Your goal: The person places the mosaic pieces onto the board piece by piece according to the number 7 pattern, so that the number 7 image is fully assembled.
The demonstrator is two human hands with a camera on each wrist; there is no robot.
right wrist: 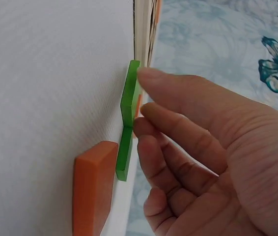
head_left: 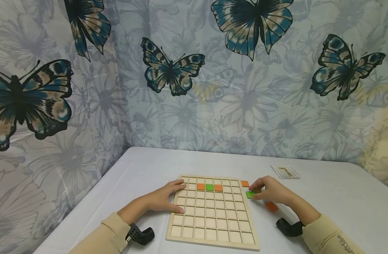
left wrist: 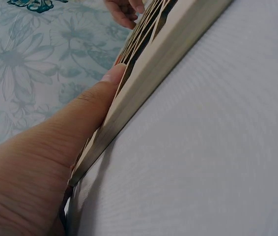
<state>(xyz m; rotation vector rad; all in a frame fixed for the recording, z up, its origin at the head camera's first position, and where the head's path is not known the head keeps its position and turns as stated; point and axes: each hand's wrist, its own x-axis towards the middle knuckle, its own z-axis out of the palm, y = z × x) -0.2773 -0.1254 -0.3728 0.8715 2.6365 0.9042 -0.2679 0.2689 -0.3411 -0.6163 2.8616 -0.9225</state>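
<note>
A wooden grid board lies flat on the table. Orange, green and another orange tile sit side by side in its second row from the far edge. My left hand rests on the board's left edge, fingers and thumb spread. Right of the board, my right hand hovers low over a green tile, its fingers loosely bent. In the right wrist view the thumb tip is at the green tile; contact cannot be told. A second green tile lies against it.
An orange tile lies by the board's far right corner. Another orange piece is partly under my right hand. Farther back on the white table lies a grid-patterned card. A butterfly-printed cloth hangs behind.
</note>
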